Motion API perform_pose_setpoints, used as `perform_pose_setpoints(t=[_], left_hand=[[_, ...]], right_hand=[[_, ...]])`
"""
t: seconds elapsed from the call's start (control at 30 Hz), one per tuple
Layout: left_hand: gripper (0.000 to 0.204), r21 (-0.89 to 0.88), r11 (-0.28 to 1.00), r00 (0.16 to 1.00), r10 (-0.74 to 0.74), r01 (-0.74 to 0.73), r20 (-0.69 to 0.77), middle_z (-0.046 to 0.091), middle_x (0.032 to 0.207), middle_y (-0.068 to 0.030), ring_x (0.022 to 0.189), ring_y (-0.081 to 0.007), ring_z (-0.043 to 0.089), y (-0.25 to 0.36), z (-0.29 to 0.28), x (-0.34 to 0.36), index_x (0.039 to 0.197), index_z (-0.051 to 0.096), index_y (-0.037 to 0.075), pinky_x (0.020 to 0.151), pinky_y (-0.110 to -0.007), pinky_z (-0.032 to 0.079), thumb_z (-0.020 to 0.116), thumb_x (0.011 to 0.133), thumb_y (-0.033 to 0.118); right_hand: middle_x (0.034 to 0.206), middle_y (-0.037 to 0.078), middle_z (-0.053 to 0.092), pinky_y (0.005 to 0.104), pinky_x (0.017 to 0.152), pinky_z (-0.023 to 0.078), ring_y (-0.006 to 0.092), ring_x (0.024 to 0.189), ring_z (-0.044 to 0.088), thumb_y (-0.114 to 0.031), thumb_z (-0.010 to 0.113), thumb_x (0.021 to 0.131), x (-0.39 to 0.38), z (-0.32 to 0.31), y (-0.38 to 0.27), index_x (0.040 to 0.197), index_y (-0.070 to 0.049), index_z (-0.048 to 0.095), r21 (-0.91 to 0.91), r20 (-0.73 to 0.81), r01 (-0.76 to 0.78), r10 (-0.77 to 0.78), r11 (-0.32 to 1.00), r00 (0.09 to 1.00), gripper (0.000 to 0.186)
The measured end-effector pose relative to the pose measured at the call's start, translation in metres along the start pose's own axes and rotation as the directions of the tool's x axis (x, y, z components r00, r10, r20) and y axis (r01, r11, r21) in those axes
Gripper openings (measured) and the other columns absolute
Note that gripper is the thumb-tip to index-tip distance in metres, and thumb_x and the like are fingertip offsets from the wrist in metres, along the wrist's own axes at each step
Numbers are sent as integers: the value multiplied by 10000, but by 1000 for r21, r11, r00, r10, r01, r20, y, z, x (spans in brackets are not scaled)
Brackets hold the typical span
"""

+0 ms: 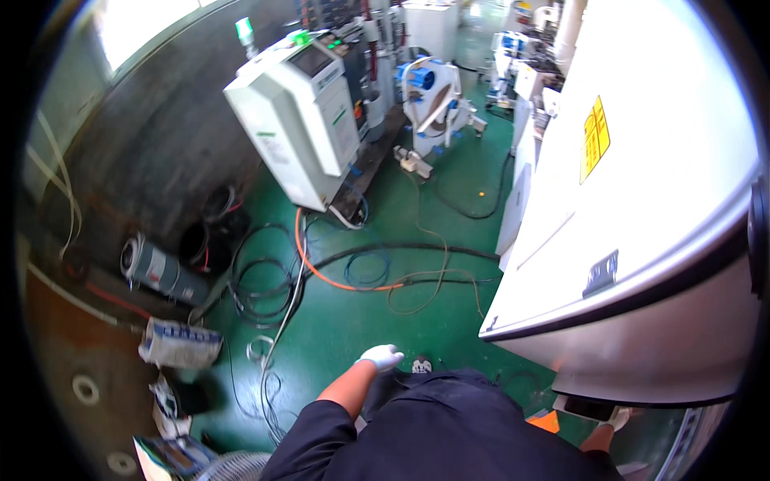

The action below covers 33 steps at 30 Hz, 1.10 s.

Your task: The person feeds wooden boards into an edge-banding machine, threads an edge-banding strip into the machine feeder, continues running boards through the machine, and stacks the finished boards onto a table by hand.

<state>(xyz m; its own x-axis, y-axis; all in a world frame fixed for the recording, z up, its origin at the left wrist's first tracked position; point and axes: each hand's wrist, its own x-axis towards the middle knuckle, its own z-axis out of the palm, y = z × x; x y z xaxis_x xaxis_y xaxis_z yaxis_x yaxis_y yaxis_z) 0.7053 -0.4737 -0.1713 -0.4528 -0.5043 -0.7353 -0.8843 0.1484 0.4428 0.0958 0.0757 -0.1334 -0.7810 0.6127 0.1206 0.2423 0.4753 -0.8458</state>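
Note:
My left hand [382,356], in a white glove, hangs in front of my dark clothing above the green floor. Nothing shows in it, and its fingers look loosely apart. My right hand [619,418], also in a pale glove, is low on the right. It is at the edge of a dark flat box [589,407] beneath the large white machine cabinet [642,200]. Its fingers are mostly hidden there, so whether it grips the box cannot be made out. A yellow label [595,140] and a dark latch [601,272] are on the cabinet.
Black hoses [261,272], an orange hose [321,272] and thin cables cross the green floor [345,321] ahead. A white control unit [297,120] stands far left, and a blue-and-white machine [433,104] beyond. By the left wall are a grey cylinder [164,271] and a sack [180,343].

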Motion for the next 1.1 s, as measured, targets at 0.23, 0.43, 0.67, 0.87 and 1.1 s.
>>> perform_pose_setpoints(t=[0.23,0.43,0.67,0.87,1.1], left_hand=[[607,-184,975,972,-157,124,-175,616,1299,-257,1220,-400,587,-146,-68,47,1302,595,-22,1052,-434,450,470,933,443],[579,-200,980,998,-37,26,-55,628,1312,-226,1262,-364,571,-180,-146,88,1318,607,16,1062,-398,439,512,951,454],[581,-186,982,996,24,-41,-91,625,1291,-263,1246,-384,578,-244,-257,127,1278,610,-43,1068,-417,433,516,965,437],[592,-1,991,987,-134,135,92,662,1216,-269,1183,-403,612,-323,-316,196,1195,649,-62,1019,-411,466,526,947,462],[548,-172,982,994,87,-75,65,669,1230,-228,1195,-358,615,-268,-371,291,1224,646,-27,1035,-395,451,539,961,442]], right_hand=[[1206,177,622,523,876,516,361,1023,635,-476,409,995,-162,8,77,1213,-108,613,229,132,-411,390,882,911,474],[882,74,587,509,612,438,300,715,540,-496,389,993,-399,46,161,1062,-205,595,-435,682,-566,666,701,301,364],[1173,158,711,363,968,511,286,1098,677,-237,633,937,-634,148,-93,1210,-48,678,35,998,511,0,859,-68,335],[1156,155,717,340,953,524,253,1073,690,-158,629,952,-682,172,-221,1210,-16,672,163,925,295,-249,942,285,298],[1335,212,612,443,1065,434,368,1250,574,-472,472,984,-688,196,-107,1262,-26,656,-535,814,690,515,489,266,556]])
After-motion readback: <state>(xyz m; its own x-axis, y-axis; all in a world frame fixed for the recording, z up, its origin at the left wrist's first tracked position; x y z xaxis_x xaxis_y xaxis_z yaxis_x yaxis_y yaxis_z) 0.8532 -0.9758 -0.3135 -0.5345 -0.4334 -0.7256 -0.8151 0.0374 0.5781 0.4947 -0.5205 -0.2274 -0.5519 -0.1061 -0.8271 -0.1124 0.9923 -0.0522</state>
